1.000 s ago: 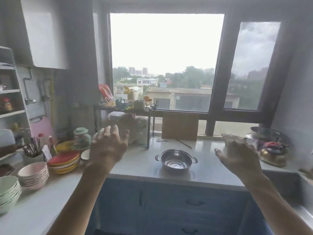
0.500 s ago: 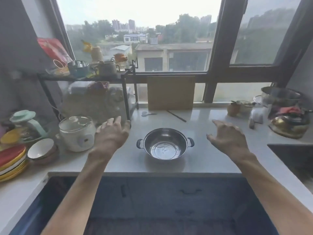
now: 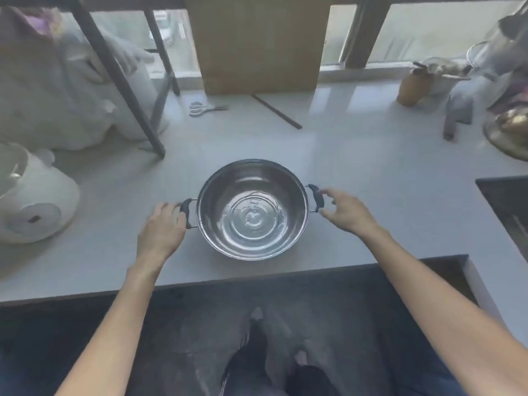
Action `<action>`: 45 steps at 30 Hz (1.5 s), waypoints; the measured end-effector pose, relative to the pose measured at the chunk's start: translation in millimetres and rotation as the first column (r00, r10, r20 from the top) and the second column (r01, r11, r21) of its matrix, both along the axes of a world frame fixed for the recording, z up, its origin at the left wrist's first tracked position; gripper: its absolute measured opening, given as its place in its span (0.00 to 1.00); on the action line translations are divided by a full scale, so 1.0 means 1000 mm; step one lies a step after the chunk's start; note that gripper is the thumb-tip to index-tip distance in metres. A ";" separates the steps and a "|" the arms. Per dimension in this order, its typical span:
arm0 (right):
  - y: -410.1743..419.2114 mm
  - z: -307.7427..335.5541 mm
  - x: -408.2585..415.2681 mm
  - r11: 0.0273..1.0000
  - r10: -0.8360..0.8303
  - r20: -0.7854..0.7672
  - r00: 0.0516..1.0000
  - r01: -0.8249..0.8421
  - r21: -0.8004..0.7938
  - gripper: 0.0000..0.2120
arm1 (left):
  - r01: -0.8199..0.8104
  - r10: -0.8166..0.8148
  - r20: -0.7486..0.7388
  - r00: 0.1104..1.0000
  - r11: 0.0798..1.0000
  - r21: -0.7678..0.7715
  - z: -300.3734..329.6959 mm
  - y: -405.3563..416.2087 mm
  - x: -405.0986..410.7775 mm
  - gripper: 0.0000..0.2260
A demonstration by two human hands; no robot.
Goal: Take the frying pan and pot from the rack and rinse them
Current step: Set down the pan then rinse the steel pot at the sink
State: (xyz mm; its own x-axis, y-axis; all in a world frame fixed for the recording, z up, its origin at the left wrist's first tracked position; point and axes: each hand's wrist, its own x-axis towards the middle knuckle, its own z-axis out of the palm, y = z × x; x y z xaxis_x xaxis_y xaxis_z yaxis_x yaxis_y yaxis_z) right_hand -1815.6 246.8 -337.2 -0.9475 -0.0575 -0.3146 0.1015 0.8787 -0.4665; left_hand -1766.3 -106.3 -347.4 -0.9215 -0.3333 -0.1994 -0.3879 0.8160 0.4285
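Pot (image 3: pixel 253 208) is seen upright on the counter (image 3: pixel 357 155), empty, between the two hands and not on the rack; frying pan is not seen in view.

Left hand (image 3: pixel 161 228) is placed at the left handle (image 3: pixel 187 211); fingers (image 3: pixel 171 208) are curled at the black grip, touching or just beside it; whether it is actually gripped cannot be told, since the hand blocks the contact.

Right hand (image 3: pixel 347 211) is held just beside the right handle (image 3: pixel 315 197); thumb and fingers are spread into an open pinch, with the grip just ahead of the fingertips; nothing is held yet.

Step in hand is judged to be: both handles to be taken for a two-handed lift.

To be done well: right fingers are to be closed around the grip, not on the wire stems; both grips are to be secured before any lift, else the pot will tip toward the loose side; the rim is to be kept level; the pot is to be lifted clear, not dragged; a dark recess (image 3: pixel 505 207), likely the sink, lies well beyond the right fingers, so carry is to go that way; the rack leg (image 3: pixel 134 101) beyond the left fingers is to be avoided.
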 end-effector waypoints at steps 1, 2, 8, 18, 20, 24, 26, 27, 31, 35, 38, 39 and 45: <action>-0.001 -0.011 -0.008 0.998 -0.013 0.021 1.000 0.014 -0.055 0.13 | 0.001 0.001 -0.038 0.999 0.998 0.058 -0.012 -0.007 -0.003 0.17; -0.001 -0.020 -0.015 0.993 -0.025 0.047 0.999 0.031 -0.116 0.13 | 0.007 0.002 -0.068 0.998 0.991 0.132 -0.024 -0.015 -0.005 0.16; 0.003 -0.057 -0.050 0.910 -0.056 0.144 0.988 0.110 -0.399 0.10 | -0.031 0.007 0.043 0.999 0.809 0.587 -0.046 -0.040 -0.011 0.10; 0.062 -0.029 -0.045 0.862 -0.001 0.305 0.952 0.156 -0.482 0.09 | 0.021 -0.087 0.064 0.994 0.738 0.675 -0.014 0.001 -0.063 0.09; 0.098 -0.014 -0.024 0.834 -0.085 0.283 0.955 0.224 -0.505 0.09 | 0.111 -0.174 0.022 0.985 0.715 0.690 0.000 0.031 -0.085 0.12; 0.187 0.023 0.037 0.765 -0.323 0.238 0.916 0.401 -0.504 0.10 | 0.355 -0.439 -0.058 0.897 0.634 0.687 0.035 0.129 -0.129 0.09; 0.234 0.037 0.076 0.712 -0.452 0.210 0.867 0.493 -0.501 0.09 | 0.470 -0.559 -0.103 0.822 0.565 0.678 0.047 0.194 -0.147 0.08; 0.257 0.040 0.096 0.684 -0.507 0.200 0.838 0.532 -0.499 0.09 | 0.515 -0.608 -0.126 0.784 0.523 0.679 0.051 0.230 -0.153 0.08; 0.348 0.041 0.180 0.541 -0.699 0.181 0.692 0.676 -0.500 0.09 | 0.634 -0.754 -0.186 0.630 0.362 0.684 0.050 0.385 -0.157 0.09; 0.428 0.039 0.247 0.396 -0.836 0.162 0.524 0.782 -0.481 0.08 | 0.695 -0.852 -0.179 0.492 0.261 0.670 0.042 0.528 -0.142 0.07; 0.483 0.031 0.271 0.319 -0.890 0.149 0.432 0.820 -0.475 0.08 | 0.753 -0.905 -0.173 0.389 0.204 0.626 0.037 0.617 -0.139 0.08; 0.496 0.027 0.274 0.298 -0.900 0.153 0.408 0.833 -0.466 0.08 | 0.771 -0.918 -0.168 0.358 0.190 0.608 0.033 0.640 -0.141 0.08; 0.569 -0.036 0.259 0.168 -0.934 0.220 0.281 0.890 -0.423 0.08 | 0.891 -0.988 -0.059 0.145 0.104 0.441 -0.016 0.768 -0.181 0.08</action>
